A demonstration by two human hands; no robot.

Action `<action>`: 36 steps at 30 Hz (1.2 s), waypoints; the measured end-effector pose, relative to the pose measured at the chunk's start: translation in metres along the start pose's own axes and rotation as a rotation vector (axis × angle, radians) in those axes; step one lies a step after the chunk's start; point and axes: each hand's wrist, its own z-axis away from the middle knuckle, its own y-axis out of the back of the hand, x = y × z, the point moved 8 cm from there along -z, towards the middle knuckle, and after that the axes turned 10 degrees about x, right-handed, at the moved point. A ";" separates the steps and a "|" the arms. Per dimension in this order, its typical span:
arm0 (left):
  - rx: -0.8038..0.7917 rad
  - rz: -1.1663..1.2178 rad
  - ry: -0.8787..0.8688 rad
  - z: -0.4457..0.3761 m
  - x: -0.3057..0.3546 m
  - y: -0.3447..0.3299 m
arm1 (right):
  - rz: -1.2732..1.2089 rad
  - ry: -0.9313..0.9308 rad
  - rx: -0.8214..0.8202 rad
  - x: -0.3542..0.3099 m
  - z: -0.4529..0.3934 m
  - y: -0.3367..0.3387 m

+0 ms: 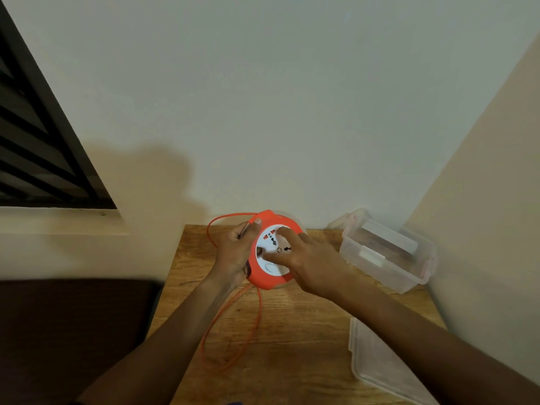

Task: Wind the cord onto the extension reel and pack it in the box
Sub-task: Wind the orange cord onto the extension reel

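Gripping the reel (273, 250) by its orange rim at 9 o'clock, the left hand (233, 252) curls around it, thumb hooked over the top edge. The right hand (304, 260) lies on the white socket face, fingers bent and pressing on it. Both hold the reel above the far middle of the wooden table (292, 331), near the wall. The cord (230, 325) loops down loose toward 6 o'clock over bare wood. At 3 o'clock a clear plastic box (388, 252) sits open in the corner; its contents are unclear. Its lid (382, 361) lies flat at 4 o'clock by the table's right edge.
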 end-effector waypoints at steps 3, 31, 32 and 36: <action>-0.016 0.002 0.023 0.002 0.000 -0.001 | 0.117 0.016 -0.009 -0.005 -0.003 0.001; 0.103 0.065 0.023 -0.005 0.005 0.006 | -1.130 -1.046 0.122 0.014 0.010 -0.025; 0.107 0.063 0.040 -0.005 0.006 0.006 | -0.852 -0.877 0.163 0.017 0.008 -0.014; 0.120 0.042 0.095 -0.003 0.012 0.006 | -0.170 -0.214 0.180 -0.001 -0.003 0.008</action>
